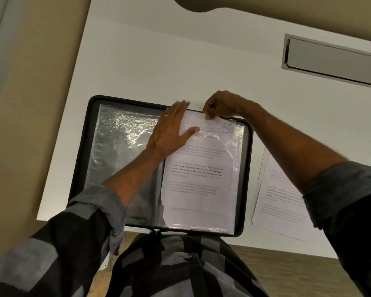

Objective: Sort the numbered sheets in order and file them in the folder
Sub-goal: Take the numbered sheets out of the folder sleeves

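A black zip folder (81, 159) lies open on the white table, with clear plastic sleeves on both halves. A printed sheet marked 5 (197, 174) sits in the right-hand sleeve, its top edge sticking out. My left hand (171, 129) lies flat with straight fingers on the sleeve's upper left part, pressing it down. My right hand (219, 105) pinches the sheet's top edge at the far rim of the folder. A few more printed sheets (281, 202) lie on the table to the right of the folder, partly under my right forearm.
The white table (159, 61) stretches beyond the folder. A grey metal cable tray (330, 58) is set into it at the far right. The left sleeve (120, 142) of the folder holds nothing that I can see. Beige floor lies to the left.
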The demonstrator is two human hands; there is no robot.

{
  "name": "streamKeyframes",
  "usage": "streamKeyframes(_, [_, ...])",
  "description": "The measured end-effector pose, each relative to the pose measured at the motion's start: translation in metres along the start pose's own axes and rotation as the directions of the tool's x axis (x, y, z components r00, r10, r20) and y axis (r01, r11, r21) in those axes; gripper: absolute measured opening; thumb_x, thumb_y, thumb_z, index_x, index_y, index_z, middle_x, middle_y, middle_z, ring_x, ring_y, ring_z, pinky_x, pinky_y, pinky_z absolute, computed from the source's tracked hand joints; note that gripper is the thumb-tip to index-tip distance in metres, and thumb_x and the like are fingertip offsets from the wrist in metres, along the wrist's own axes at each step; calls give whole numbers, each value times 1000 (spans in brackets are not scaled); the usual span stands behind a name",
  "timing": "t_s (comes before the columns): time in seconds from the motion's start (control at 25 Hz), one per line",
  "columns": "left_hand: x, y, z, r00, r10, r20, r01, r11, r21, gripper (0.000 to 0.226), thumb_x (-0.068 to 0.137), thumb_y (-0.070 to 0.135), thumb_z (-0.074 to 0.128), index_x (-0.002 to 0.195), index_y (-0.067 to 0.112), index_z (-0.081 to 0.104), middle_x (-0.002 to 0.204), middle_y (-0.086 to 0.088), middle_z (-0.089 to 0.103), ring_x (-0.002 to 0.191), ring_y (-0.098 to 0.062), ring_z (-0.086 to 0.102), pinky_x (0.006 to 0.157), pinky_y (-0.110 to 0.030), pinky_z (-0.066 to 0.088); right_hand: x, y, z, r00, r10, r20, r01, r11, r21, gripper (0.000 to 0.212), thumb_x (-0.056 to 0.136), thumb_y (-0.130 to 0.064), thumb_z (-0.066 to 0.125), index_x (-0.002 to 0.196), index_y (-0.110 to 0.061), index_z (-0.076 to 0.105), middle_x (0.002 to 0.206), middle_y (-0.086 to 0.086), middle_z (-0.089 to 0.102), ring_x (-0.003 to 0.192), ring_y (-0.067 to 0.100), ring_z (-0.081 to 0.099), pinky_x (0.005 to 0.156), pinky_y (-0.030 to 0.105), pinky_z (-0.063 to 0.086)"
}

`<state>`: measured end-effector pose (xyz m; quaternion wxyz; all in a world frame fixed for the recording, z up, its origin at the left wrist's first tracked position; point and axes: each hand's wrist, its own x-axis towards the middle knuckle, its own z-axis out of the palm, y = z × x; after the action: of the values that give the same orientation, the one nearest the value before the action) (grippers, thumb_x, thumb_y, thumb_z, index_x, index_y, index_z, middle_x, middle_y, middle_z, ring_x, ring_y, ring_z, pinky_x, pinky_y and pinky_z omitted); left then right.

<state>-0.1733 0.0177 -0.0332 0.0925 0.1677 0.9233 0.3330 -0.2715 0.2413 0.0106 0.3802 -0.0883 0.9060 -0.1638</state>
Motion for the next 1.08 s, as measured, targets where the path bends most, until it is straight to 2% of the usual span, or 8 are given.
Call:
streamKeyframes(0.12, [27,-11,-16,989,-92,112,98,994,-55,77,104,56,42,163,16,13,170,-5,16,157,-19,12,128,-38,14,7,2,-11,998,33,-54,-29,996,81,24,83,-25,82,106,-27,78,99,-4,73,105,21,66,98,38,52])
streamKeyframes(0.36, [70,-29,-29,964,-221,149,255,928,-272,72,98,42,65,158,22,31,141,-7,54,132,-22,47,110,-36,40,17,8,-33,961,75,-265,-23,981,194,14,85,-29,76,93,-40,74,98,-13,71,103,15,66,98,46,53])
streamKeyframes(0.52, [90,-37,-28,933,-341,119,349,767,-538,83,86,31,82,154,27,35,125,-7,58,113,-25,61,97,-32,53,17,17,-32,902,100,-420,27,958,287,16,84,-35,75,99,-39,73,95,-18,72,99,5,67,95,42,55])
streamKeyframes(0.64, [101,-41,-27,890,-438,128,400,615,-679,85,82,22,85,152,26,37,129,-12,58,115,-24,62,90,-26,56,11,33,-16,807,179,-563,90,905,417,46,85,-32,80,127,-22,66,122,-6,69,105,8,60,99,34,50])
streamKeyframes(0.76, [115,-38,-31,857,-503,115,395,496,-774,81,83,15,84,150,22,40,126,-11,61,111,-19,65,87,-26,57,0,47,3,817,396,-420,36,691,722,73,82,-28,85,143,-10,48,136,5,57,111,17,59,98,30,51])
streamKeyframes(0.88, [130,-36,-39,837,-541,80,376,462,-803,76,82,13,83,147,20,44,121,-9,65,105,-15,67,86,-27,57,-10,48,20,889,409,-206,14,426,905,61,84,-12,83,136,-2,52,124,11,68,106,24,71,91,38,60])
streamKeyframes(0.96, [137,-36,-41,833,-550,66,372,467,-802,72,84,19,82,146,20,45,120,-9,67,105,-16,68,91,-30,57,-12,47,26,904,386,-186,4,427,904,43,87,-6,78,126,1,61,117,15,72,103,28,73,86,39,62])
streamKeyframes(1.08, [131,-31,-38,803,-591,82,428,476,-769,61,95,37,70,147,21,44,123,-3,64,110,-15,65,99,-34,54,-8,49,20,836,466,-290,91,404,910,27,87,-10,78,112,-5,68,108,11,76,97,28,75,87,46,62])
